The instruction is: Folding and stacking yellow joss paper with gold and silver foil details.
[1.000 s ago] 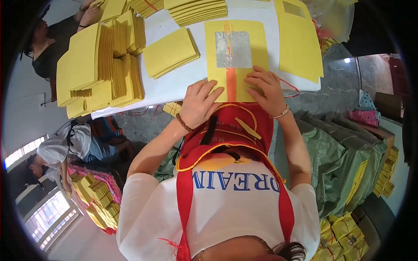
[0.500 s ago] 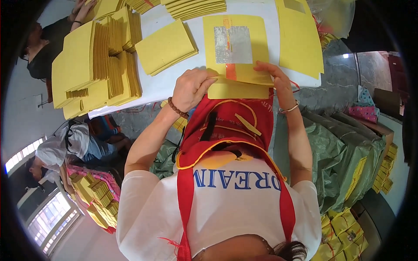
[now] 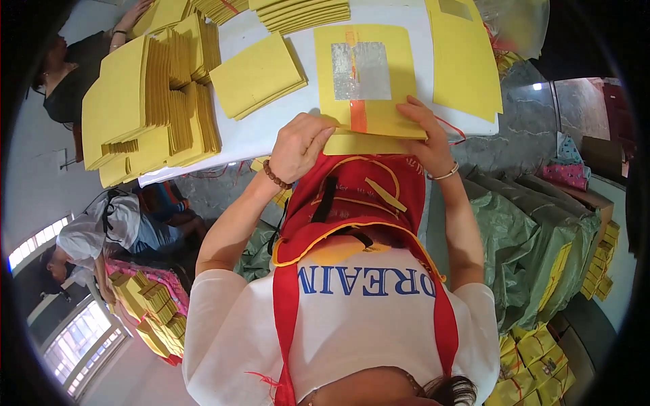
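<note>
A yellow paper sheet with a silver foil square and an orange strip lies at the table's near edge, in front of my red apron. Its near part has a raised crease, with a yellow flap below it. My left hand pinches the left end of the crease between thumb and fingers. At the right end my right hand has its fingers over the sheet's edge and its thumb side underneath. A folded yellow paper stack lies beyond my left hand.
Tall piles of folded yellow paper fill the white table's left. Flat yellow sheets lie at its right. Green-wrapped bundles stand on the floor to the right. Two other people, one seated and one bending, are at the left.
My right hand has come slightly down and left, its fingers now lying over the sheet's right edge. The curled near edge of the sheet is flatter. My left hand keeps its pinch.
</note>
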